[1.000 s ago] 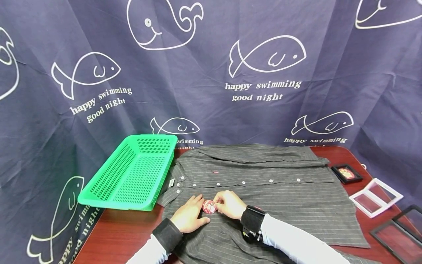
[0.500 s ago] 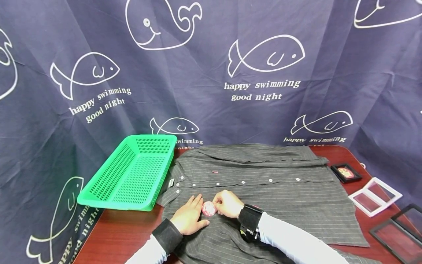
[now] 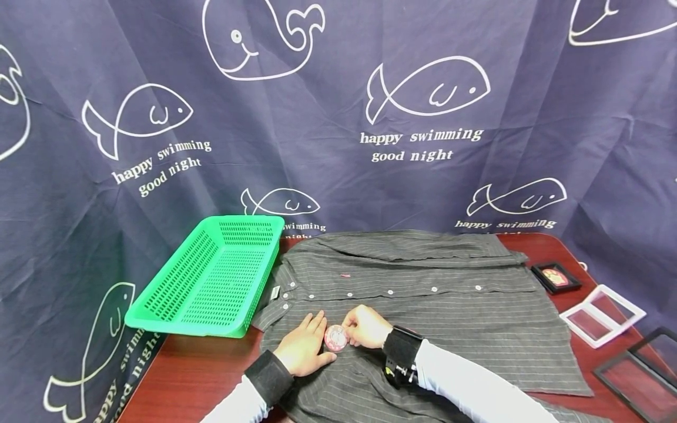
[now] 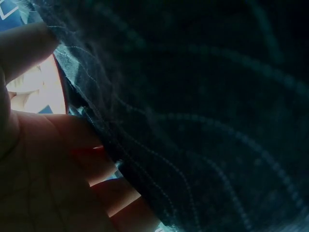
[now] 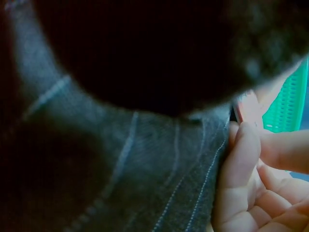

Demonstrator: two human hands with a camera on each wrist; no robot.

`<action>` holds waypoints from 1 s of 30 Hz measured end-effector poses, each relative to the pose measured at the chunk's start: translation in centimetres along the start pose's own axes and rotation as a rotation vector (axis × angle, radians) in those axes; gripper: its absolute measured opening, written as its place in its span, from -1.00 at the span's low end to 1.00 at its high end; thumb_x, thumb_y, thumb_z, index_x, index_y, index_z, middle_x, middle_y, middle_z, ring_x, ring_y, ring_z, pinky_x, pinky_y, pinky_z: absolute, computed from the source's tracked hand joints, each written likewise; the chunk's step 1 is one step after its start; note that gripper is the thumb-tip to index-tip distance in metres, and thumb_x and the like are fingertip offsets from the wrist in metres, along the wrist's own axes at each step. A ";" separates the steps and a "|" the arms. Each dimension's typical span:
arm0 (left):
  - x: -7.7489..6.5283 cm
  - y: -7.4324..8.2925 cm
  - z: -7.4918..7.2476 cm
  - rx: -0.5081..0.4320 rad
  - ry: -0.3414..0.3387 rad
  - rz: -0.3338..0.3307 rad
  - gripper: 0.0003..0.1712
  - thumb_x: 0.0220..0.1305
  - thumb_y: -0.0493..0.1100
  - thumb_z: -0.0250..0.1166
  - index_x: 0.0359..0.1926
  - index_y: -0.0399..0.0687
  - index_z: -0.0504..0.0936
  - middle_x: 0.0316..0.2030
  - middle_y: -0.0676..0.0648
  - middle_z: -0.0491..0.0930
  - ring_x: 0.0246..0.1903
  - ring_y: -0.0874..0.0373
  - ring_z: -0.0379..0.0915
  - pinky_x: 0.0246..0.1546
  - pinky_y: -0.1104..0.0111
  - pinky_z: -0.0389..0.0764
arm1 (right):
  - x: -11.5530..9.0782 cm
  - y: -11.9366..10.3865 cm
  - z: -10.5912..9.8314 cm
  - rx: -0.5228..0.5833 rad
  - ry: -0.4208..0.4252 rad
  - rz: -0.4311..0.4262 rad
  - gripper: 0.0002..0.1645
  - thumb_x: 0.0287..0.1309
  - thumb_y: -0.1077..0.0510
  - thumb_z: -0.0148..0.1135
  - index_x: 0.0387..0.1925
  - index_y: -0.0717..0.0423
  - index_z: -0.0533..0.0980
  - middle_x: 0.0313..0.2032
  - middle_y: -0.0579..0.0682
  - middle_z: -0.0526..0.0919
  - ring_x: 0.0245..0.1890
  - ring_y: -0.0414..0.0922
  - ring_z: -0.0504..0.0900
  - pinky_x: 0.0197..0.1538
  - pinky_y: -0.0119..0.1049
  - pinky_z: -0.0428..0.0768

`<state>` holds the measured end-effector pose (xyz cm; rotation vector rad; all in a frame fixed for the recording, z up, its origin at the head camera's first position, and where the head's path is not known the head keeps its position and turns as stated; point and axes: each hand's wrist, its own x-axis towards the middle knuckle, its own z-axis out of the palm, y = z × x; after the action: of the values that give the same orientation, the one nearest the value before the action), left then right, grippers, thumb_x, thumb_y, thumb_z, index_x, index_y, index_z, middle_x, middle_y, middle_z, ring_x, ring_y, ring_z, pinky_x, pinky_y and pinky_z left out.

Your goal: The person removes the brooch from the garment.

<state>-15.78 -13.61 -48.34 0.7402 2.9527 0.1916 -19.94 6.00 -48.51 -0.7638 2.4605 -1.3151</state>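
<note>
Evidently, head view: round badge (image 3: 335,338) over striped shirt (image 3: 465,335) near collar (image 3: 271,318). Badge judged light, stiff, slick-faced; best taken by rim. Shirt judged soft, apt to bunch. Right hand (image 3: 367,326) pinches badge's right edge; left hand (image 3: 301,349) rests on cloth beside it, fingers straight. Badge face up, no long axis; print direction unreadable. Shirt's long axis runs left to right. Left wrist view: badge shows past thumb, contact uncertain. Right wrist view: thumb and forefinger together at badge edge.

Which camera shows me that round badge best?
The head view: it shows the round badge almost whole, between the left hand and right hand. The left wrist view shows only part of it, very bright; the right wrist view, what looks like a sliver.
</note>
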 end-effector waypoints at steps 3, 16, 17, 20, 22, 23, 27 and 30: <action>0.0 0.0 0.0 0.004 0.005 -0.001 -0.12 0.18 0.20 0.31 0.28 -0.40 0.39 0.34 -0.31 0.36 0.30 -0.28 0.32 0.24 0.01 0.44 | 0.0 0.1 0.0 0.004 -0.008 -0.005 -0.82 -0.01 0.49 0.10 -0.50 0.36 0.62 -0.67 0.03 0.63 -0.70 -0.33 0.49 -0.60 -0.48 0.55; 0.1 0.0 -0.1 -0.015 -0.010 -0.019 -0.09 0.16 0.21 0.32 0.28 -0.42 0.39 0.35 -0.31 0.35 0.32 -0.28 0.29 0.28 0.03 0.39 | -0.6 -0.7 -2.1 0.073 -0.018 -0.017 -0.86 0.02 0.46 0.14 -0.42 0.40 0.62 -0.58 0.12 0.66 -0.63 -0.29 0.54 -0.53 -0.44 0.59; 0.2 0.0 -0.1 -0.020 -0.016 -0.023 -0.09 0.16 0.22 0.31 0.29 -0.42 0.39 0.35 -0.31 0.34 0.33 -0.27 0.29 0.28 0.02 0.39 | -0.6 -0.7 -2.4 0.070 -0.009 -0.020 -0.86 0.02 0.45 0.14 -0.42 0.39 0.62 -0.58 0.12 0.66 -0.62 -0.27 0.56 -0.52 -0.41 0.61; 0.3 0.2 0.1 -0.026 -0.026 -0.031 -0.08 0.16 0.23 0.30 0.30 -0.39 0.38 0.36 -0.29 0.33 0.33 -0.26 0.28 0.27 0.01 0.41 | -0.8 -0.5 -3.5 0.103 0.013 -0.022 -0.85 0.05 0.45 0.11 -0.39 0.43 0.61 -0.54 0.19 0.68 -0.57 -0.14 0.64 -0.44 -0.25 0.69; 0.4 0.2 0.1 -0.025 -0.028 -0.035 -0.08 0.16 0.24 0.30 0.31 -0.37 0.38 0.36 -0.28 0.34 0.33 -0.25 0.28 0.26 0.01 0.42 | -0.9 -0.4 -4.2 0.121 0.033 -0.025 -0.85 0.08 0.45 0.11 -0.36 0.44 0.60 -0.51 0.23 0.69 -0.52 -0.05 0.68 -0.39 -0.13 0.71; 0.4 0.2 0.1 -0.022 -0.028 -0.037 -0.09 0.16 0.24 0.30 0.31 -0.36 0.39 0.36 -0.27 0.34 0.33 -0.25 0.29 0.25 0.01 0.43 | -1.0 -0.3 -4.5 0.128 0.045 -0.028 -0.86 0.10 0.44 0.12 -0.34 0.45 0.59 -0.50 0.26 0.69 -0.50 -0.01 0.70 -0.37 -0.09 0.71; 0.4 0.1 -0.1 -0.013 -0.022 -0.031 -0.09 0.16 0.24 0.31 0.30 -0.36 0.39 0.35 -0.27 0.35 0.32 -0.25 0.30 0.25 0.01 0.43 | -1.3 -0.1 -5.5 0.123 0.126 -0.049 -0.87 0.14 0.39 0.16 -0.31 0.42 0.59 -0.47 0.23 0.69 -0.47 -0.04 0.68 -0.37 -0.14 0.70; 0.3 0.0 -0.1 -0.011 -0.019 -0.025 -0.10 0.16 0.23 0.31 0.30 -0.37 0.40 0.35 -0.28 0.35 0.32 -0.26 0.30 0.26 0.02 0.42 | -1.7 0.0 -5.8 0.151 0.185 -0.069 -0.85 0.16 0.38 0.16 -0.28 0.43 0.58 -0.46 0.23 0.69 -0.48 -0.15 0.65 -0.36 -0.24 0.70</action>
<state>-16.06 -13.46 -48.24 0.6997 2.9383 0.1981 -21.08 11.01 -45.27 -0.7245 2.4556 -1.6441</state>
